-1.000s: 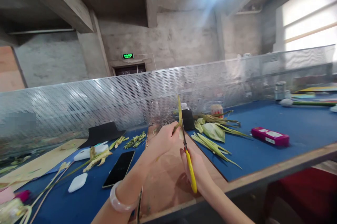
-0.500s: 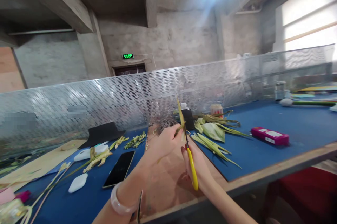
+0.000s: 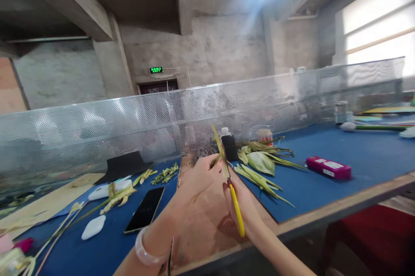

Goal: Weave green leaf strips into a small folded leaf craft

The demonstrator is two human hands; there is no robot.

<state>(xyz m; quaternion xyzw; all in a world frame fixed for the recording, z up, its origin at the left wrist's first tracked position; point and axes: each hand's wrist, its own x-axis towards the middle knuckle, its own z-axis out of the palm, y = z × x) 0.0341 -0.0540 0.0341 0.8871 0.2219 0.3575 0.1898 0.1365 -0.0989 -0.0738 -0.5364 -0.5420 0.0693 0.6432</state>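
My left hand (image 3: 198, 177) pinches a narrow yellow-green leaf strip (image 3: 218, 146) that stands up from its fingertips above the brown board (image 3: 207, 220). My right hand (image 3: 243, 209) grips yellow-handled scissors (image 3: 236, 209), their blades reaching up along the strip's lower part. Both hands hover above the board at the table's near edge. A pale bangle (image 3: 145, 251) is on my left wrist.
A pile of green leaves (image 3: 262, 161) and a black bottle (image 3: 229, 145) lie just beyond the hands. A black phone (image 3: 145, 209), white pebble-like pieces (image 3: 93, 226) and leaf scraps (image 3: 166, 173) sit left on the blue mat (image 3: 343, 146). A pink box (image 3: 328, 168) lies right. A perforated metal screen (image 3: 129, 125) borders the back.
The strip has tilted a little to the left and lowered slightly. The scissors have followed it, blades staying against the strip. The view has shifted slightly.
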